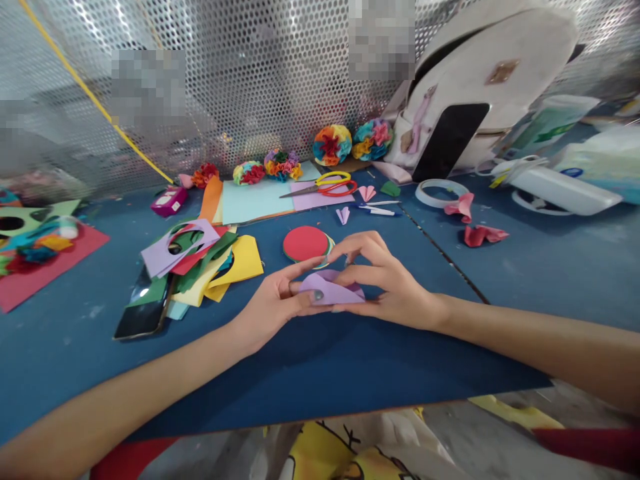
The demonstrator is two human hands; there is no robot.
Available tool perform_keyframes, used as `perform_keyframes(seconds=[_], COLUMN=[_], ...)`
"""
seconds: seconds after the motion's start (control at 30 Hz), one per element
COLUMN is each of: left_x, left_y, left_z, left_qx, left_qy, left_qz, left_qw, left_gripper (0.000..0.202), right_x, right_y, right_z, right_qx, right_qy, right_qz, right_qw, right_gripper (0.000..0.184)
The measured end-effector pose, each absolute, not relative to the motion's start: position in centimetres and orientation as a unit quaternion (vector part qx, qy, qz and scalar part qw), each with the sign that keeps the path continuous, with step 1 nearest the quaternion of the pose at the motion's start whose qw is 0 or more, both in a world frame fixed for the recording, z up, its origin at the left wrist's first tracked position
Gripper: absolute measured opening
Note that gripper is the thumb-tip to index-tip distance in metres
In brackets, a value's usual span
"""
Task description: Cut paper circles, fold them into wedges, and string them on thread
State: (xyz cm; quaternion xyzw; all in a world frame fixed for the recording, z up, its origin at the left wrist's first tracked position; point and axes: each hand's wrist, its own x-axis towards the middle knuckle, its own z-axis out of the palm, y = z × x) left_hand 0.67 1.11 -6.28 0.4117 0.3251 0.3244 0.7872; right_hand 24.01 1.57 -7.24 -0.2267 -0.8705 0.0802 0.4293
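A light purple paper circle (330,292), curled and partly folded, is held between my two hands above the front of the blue table. My left hand (277,297) pinches its left side, thumb in front. My right hand (383,277) grips its right side with bent fingers. Just behind the hands lies a stack of paper circles (306,244), red on top, with green and pale edges showing below. Small folded pieces, one purple (343,215) and one pink (367,193), rest farther back.
Scissors (325,187) lie on paper sheets (255,201) at the back. Cut paper scraps (200,250) and a phone (145,313) are at left. Paper pompoms (333,145) line the metal mesh. A backpack (500,73) with a phone (450,140) against it, and a tape roll (442,193), are at right.
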Motion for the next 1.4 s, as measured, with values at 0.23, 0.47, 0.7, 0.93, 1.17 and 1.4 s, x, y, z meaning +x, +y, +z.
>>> perform_keyframes(seconds=[0.23, 0.47, 0.7, 0.93, 1.17, 1.4], left_x=[0.6, 0.7, 1.0, 0.2, 0.0, 0.4], left_y=[1.1, 1.0, 0.9, 1.5, 1.3, 1.0], left_z=[-6.8, -6.6, -6.0, -7.1, -7.2, -7.4], left_qx=[0.418, 0.465, 0.531, 0.537, 0.472, 0.476], left_qy=[0.323, 0.338, 0.311, 0.249, 0.271, 0.256], left_qz=[0.331, 0.306, 0.283, 0.280, 0.300, 0.316], left_qw=[0.782, 0.759, 0.736, 0.755, 0.783, 0.780], left_gripper=[0.070, 0.074, 0.057, 0.070, 0.075, 0.062], right_x=[24.0, 24.0, 23.8, 23.9, 24.1, 24.0], right_y=[1.7, 1.7, 1.6, 1.6, 1.9, 1.6], right_z=[-7.1, -7.2, -7.2, -7.1, -7.4, -7.3], right_qx=[-0.209, -0.203, -0.201, -0.208, -0.218, -0.206], right_qy=[-0.879, -0.888, -0.898, -0.902, -0.894, -0.903], right_qz=[0.102, 0.122, 0.131, 0.109, 0.115, 0.125], right_qw=[0.417, 0.394, 0.370, 0.363, 0.374, 0.357], right_gripper=[0.014, 0.010, 0.010, 0.005, 0.005, 0.004])
